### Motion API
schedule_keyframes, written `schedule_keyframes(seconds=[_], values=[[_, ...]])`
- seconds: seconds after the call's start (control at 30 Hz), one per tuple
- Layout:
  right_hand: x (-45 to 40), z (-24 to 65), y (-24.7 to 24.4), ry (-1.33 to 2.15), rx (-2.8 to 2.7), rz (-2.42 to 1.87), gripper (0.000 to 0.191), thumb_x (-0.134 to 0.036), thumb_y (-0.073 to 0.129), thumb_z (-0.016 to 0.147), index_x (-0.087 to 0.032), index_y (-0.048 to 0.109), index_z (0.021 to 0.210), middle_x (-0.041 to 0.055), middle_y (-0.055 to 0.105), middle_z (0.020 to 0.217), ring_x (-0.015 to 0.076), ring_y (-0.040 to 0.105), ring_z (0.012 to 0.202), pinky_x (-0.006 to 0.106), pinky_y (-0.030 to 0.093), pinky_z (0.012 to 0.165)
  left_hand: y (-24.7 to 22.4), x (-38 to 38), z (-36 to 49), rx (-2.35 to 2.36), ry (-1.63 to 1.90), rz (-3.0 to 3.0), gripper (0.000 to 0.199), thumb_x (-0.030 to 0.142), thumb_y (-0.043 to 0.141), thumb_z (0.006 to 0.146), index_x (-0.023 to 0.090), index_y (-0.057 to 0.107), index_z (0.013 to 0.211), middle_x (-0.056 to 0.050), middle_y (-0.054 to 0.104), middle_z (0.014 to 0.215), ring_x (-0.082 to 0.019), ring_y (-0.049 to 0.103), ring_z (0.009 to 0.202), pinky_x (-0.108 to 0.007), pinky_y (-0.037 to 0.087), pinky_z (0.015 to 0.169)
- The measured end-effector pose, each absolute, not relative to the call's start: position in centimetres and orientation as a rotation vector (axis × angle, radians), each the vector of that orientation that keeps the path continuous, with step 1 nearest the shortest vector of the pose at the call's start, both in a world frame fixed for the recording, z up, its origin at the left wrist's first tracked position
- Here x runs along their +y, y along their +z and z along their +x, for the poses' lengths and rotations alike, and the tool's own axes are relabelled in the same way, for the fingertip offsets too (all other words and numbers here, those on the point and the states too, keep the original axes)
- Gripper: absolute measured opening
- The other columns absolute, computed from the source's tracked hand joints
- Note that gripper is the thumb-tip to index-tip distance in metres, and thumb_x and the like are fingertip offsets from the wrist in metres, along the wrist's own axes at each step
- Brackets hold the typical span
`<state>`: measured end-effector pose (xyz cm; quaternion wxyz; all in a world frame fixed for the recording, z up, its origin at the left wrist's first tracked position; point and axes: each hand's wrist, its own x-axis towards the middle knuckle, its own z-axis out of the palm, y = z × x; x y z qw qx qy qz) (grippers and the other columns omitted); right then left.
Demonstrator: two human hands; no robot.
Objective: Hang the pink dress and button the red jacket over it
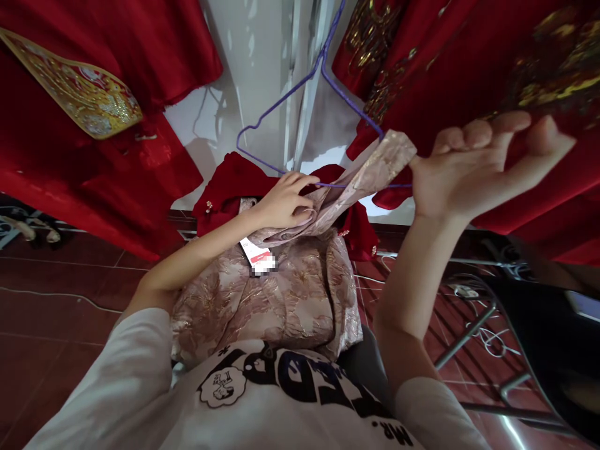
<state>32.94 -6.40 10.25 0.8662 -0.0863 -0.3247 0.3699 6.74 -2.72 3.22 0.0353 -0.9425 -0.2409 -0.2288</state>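
A pink brocade garment (281, 294) with a gold-toned floral pattern lies in front of my body, its upper part lifted toward a purple wire hanger (349, 100). My left hand (291, 203) is closed on folded cloth of the garment, beside the hanger's lower bar. One strip of the garment reaches up over the hanger's right arm. Right by that strip's end, my right hand (462, 165) is raised palm up with its fingers apart. It touches or nearly touches the cloth; which one I cannot tell. A white and red tag (257, 255) hangs at the garment's neck area.
Red garments with gold embroidery hang at left (159, 56) and right (450, 69). Behind the pink garment is a dark red piece (229, 181). A black chair (534, 325) stands at right, near white cables (492, 340) on the tiled floor. Shoes (37, 231) sit at far left.
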Motion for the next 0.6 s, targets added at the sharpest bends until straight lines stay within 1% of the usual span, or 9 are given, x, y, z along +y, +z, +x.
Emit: schedule_keyframes(seconds=[0.03, 0.1, 0.17, 0.23, 0.3, 0.37, 0.4, 0.5, 0.6], values=[[-5.9, 32.6, 10.8, 0.751, -0.715, -0.159, 0.061, -0.041, 0.019, 0.104, -0.021, 0.061, 0.063, -0.0026, 0.044, 0.067, 0.0079, 0.050, 0.055, 0.026, 0.044, 0.063, 3.2, -2.5, 7.4, -0.737, -0.712, -2.924, 0.018, 0.025, 0.064, 0.091, 0.023, 0.082, 0.095, -0.007, 0.054, 0.149, -0.035, 0.050, 0.135, -0.060, 0.041, 0.115], [-5.3, 32.2, 11.2, 0.705, -0.809, -0.129, 0.053, -0.040, 0.028, 0.101, -0.021, 0.061, 0.064, -0.0023, 0.044, 0.063, 0.0088, 0.050, 0.055, 0.025, 0.045, 0.061, 3.1, -2.1, 8.5, -0.747, -0.710, -2.962, 0.019, 0.023, 0.064, 0.091, 0.024, 0.082, 0.097, -0.006, 0.053, 0.150, -0.034, 0.049, 0.137, -0.060, 0.040, 0.118], [-5.7, 32.3, 10.8, 0.695, -0.972, -0.266, 0.037, -0.038, 0.040, 0.093, -0.023, 0.061, 0.067, -0.0017, 0.048, 0.061, 0.0118, 0.055, 0.059, 0.027, 0.048, 0.063, 3.0, -2.0, 9.2, -0.761, -0.694, -2.982, 0.019, 0.022, 0.065, 0.090, 0.024, 0.082, 0.098, -0.006, 0.052, 0.152, -0.034, 0.048, 0.139, -0.060, 0.038, 0.120], [-6.6, 32.9, 10.1, 0.582, -1.125, -0.499, 0.016, -0.032, 0.054, 0.084, -0.023, 0.061, 0.072, -0.0004, 0.059, 0.067, 0.0151, 0.062, 0.068, 0.032, 0.052, 0.071, 3.0, -1.9, 9.3, -0.777, -0.695, -2.988, 0.019, 0.022, 0.065, 0.090, 0.024, 0.082, 0.098, -0.006, 0.051, 0.152, -0.034, 0.047, 0.141, -0.062, 0.037, 0.121], [-7.4, 33.5, 9.5, 0.292, -1.261, -0.714, 0.006, -0.026, 0.063, 0.083, -0.023, 0.064, 0.077, 0.0020, 0.067, 0.079, 0.0187, 0.068, 0.081, 0.039, 0.054, 0.084, 2.9, -1.9, 9.2, -0.791, -0.711, -2.992, 0.018, 0.023, 0.066, 0.090, 0.025, 0.082, 0.097, -0.005, 0.052, 0.152, -0.035, 0.047, 0.142, -0.064, 0.036, 0.121], [-7.5, 33.7, 9.4, -0.010, -1.365, -0.813, 0.005, -0.024, 0.064, 0.089, -0.022, 0.068, 0.087, 0.0055, 0.070, 0.091, 0.0210, 0.070, 0.092, 0.042, 0.052, 0.094, 2.8, -1.8, 9.2, -0.797, -0.724, -3.003, 0.018, 0.023, 0.066, 0.089, 0.026, 0.082, 0.096, -0.005, 0.054, 0.151, -0.036, 0.048, 0.141, -0.065, 0.037, 0.120], [-7.2, 33.6, 9.4, -0.077, -1.413, -0.840, 0.008, -0.024, 0.061, 0.092, -0.021, 0.069, 0.095, 0.0071, 0.071, 0.097, 0.0216, 0.070, 0.097, 0.042, 0.051, 0.096, 2.8, -1.7, 9.2, -0.797, -0.730, -3.010, 0.018, 0.023, 0.067, 0.089, 0.026, 0.082, 0.096, -0.005, 0.054, 0.150, -0.036, 0.048, 0.141, -0.065, 0.037, 0.119], [-5.2, 32.1, 9.6, -0.056, -1.543, -0.996, 0.018, -0.023, 0.060, 0.094, -0.022, 0.065, 0.111, 0.0089, 0.074, 0.107, 0.0225, 0.071, 0.101, 0.041, 0.051, 0.096, 3.0, -1.7, 9.3, -0.810, -0.750, -3.030, 0.017, 0.023, 0.066, 0.090, 0.026, 0.082, 0.095, -0.005, 0.056, 0.149, -0.035, 0.050, 0.139, -0.064, 0.039, 0.118], [-3.0, 30.0, 9.2, -0.116, -1.532, -1.276, 0.012, -0.026, 0.059, 0.097, -0.028, 0.067, 0.105, 0.0076, 0.078, 0.111, 0.0240, 0.070, 0.101, 0.047, 0.043, 0.103, 3.5, -2.2, 9.2, -0.847, -0.767, -3.030, 0.015, 0.024, 0.066, 0.092, 0.026, 0.081, 0.093, -0.004, 0.058, 0.148, -0.032, 0.052, 0.138, -0.061, 0.040, 0.118]])
